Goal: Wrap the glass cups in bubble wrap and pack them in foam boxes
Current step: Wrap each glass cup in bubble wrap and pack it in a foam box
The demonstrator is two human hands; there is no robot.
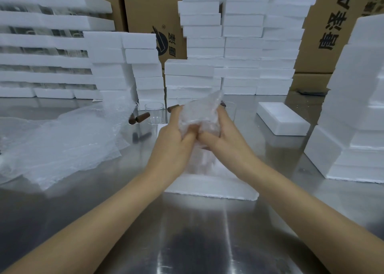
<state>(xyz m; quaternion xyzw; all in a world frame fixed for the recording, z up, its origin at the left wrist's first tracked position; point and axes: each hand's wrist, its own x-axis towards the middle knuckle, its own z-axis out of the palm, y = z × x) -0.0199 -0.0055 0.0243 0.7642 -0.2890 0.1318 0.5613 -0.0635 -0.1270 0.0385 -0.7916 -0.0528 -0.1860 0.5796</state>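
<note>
A glass cup wrapped in bubble wrap is held above the table's middle. My left hand grips its left side and my right hand grips its right side, thumbs pressed into the wrap. The cup itself is mostly hidden by the wrap. Under the hands lies an open white foam box. Bare glass cups with brown wooden handles stand just behind the hands. A pile of bubble wrap sheets lies at the left.
A foam lid lies to the right of the hands. Stacks of foam boxes line the back, more foam boxes rise at the right, and cardboard cartons stand behind. The steel table reflects light near me.
</note>
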